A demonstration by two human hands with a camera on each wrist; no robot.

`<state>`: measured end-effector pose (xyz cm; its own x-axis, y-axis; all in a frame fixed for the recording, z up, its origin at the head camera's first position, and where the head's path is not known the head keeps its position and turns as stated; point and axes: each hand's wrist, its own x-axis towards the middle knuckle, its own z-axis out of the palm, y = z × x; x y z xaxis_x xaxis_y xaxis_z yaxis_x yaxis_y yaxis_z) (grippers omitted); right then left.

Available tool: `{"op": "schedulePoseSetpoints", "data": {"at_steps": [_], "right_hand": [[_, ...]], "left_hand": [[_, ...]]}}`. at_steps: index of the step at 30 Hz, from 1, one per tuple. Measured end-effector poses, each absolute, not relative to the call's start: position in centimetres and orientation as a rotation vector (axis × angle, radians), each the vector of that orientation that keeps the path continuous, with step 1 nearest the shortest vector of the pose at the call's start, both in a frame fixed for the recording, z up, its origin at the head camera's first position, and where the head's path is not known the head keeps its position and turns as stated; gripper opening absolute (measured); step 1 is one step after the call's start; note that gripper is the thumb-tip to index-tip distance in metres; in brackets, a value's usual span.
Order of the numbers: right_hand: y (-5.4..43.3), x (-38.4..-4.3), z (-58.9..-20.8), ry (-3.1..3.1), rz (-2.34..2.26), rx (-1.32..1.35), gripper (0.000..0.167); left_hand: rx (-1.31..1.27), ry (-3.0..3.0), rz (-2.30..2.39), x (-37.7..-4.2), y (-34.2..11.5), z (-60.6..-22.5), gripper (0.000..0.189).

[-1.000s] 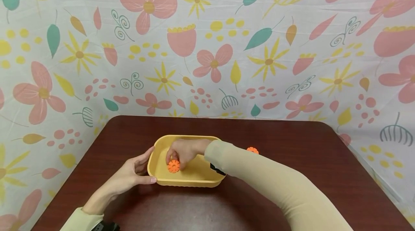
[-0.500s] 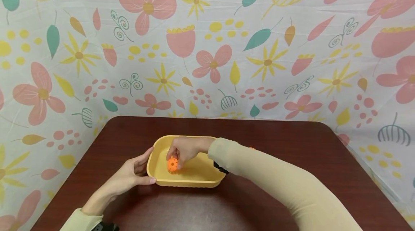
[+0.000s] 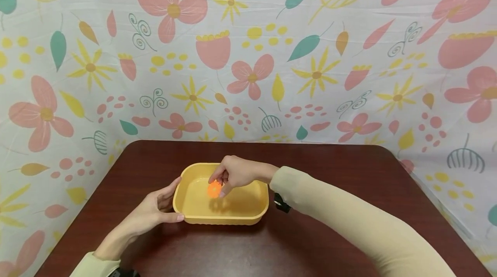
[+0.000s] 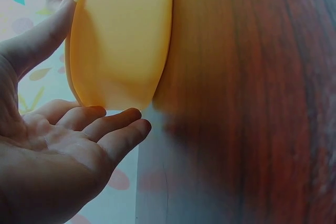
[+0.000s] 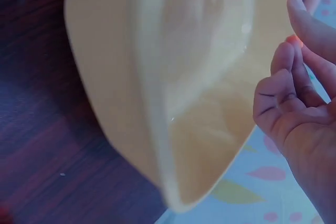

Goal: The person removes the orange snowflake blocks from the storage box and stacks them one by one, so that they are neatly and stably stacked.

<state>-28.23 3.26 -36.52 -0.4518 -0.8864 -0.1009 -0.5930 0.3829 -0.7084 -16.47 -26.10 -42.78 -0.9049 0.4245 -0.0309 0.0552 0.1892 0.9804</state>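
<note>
A yellow plastic tray (image 3: pixel 194 203) with rounded corners sits on the table. At its left end my left hand (image 3: pixel 149 210) grips it, thumb at the near corner and fingers along the end wall; the left wrist view has the fingertips (image 4: pixel 137 113) right at the tray's edge. Over the inside of the tray my right hand (image 3: pixel 240 172) pinches an orange notched plastic disc (image 3: pixel 213 190) between thumb and fingers, and a shadow shows on the tray floor below. In the right wrist view only slivers of orange show at the fingertips.
The dark red-brown wooden table (image 3: pixel 318 160) has rounded far corners. A white cloth with printed flowers (image 3: pixel 248 108) hangs behind it and along the sides. My right sleeve (image 3: pixel 341 208) crosses above the table's right part and hides some of it.
My right hand has risen from the tray floor and moved right and away from me, carrying the orange disc. Another orange disc on the table has gone behind the sleeve. The left hand keeps its grip.
</note>
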Motion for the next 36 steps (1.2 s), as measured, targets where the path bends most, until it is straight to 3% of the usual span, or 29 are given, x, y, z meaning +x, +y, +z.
{"op": "schedulePoseSetpoints", "data": {"at_steps": [23,36], "right_hand": [[11.0,-27.2,-36.5,2.356,-1.088,-1.158,0.045],[18.1,-27.3,-36.0,2.483,-1.272,-1.019,0.045]], "left_hand": [[0.406,2.195,1.743,-16.6,-25.9,-42.8,0.104],[0.427,2.192,1.745,-16.5,-25.9,-42.7,0.105]]}}
